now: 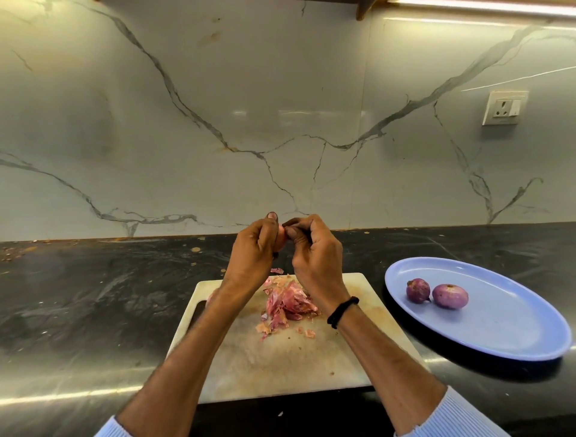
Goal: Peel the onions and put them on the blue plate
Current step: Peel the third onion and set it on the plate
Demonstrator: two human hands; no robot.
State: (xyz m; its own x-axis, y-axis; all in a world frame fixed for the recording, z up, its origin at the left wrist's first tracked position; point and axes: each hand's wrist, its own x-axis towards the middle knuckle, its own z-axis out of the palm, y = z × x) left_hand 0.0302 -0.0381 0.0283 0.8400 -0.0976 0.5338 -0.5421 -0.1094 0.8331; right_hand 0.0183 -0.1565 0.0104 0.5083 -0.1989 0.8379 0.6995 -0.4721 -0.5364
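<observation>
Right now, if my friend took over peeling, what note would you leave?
Left hand grips an onion above the board.
Right hand pinches the skin at its top.
On the plate lie a darker onion and a paler onion, both looking peeled.
Peels are piled on the board.
Done: two plated.
Left: finish peeling the gripped one, then put it on the plate.

Looks like a home kitchen: dark stone counter [93,296] against white veined marble backsplash [187,109], wall socket [504,107] at right, strip light [483,3] up top, worn cutting board [280,358] with onion skins [290,304], blue plate [498,330] holding two peeled onions [451,295] alongside.
</observation>
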